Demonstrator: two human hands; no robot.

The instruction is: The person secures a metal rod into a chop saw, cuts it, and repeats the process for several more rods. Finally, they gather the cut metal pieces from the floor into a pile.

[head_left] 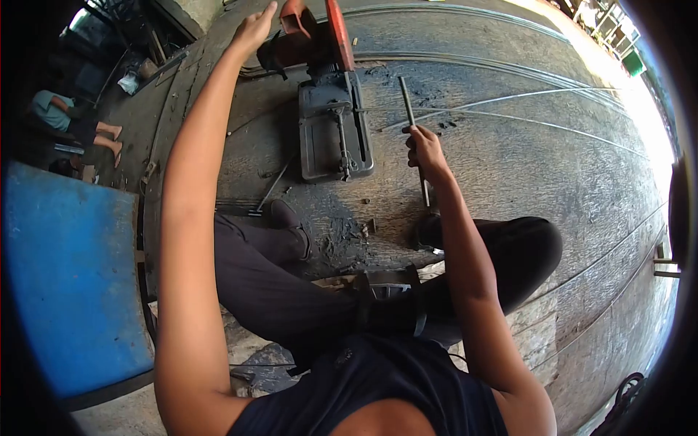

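Note:
At the top, my left hand (256,29) is beside the red cut-off saw (305,43), near its motor housing; the fingers are close together and I cannot make out whether they hold a part of it. The saw's head is raised above its dark metal base (323,138), where a clamp screw (343,138) lies lengthwise. To the right of the base, my right hand (427,151) is closed around a thin metal bar (406,98), which sticks out above and below the fist. The bar does not touch the saw.
Long metal rods (523,115) lie across the floor at the right and top. Dark debris (342,236) is scattered between my feet. A blue panel (73,276) stands at the left. Behind it, a person (80,123) sits at the upper left.

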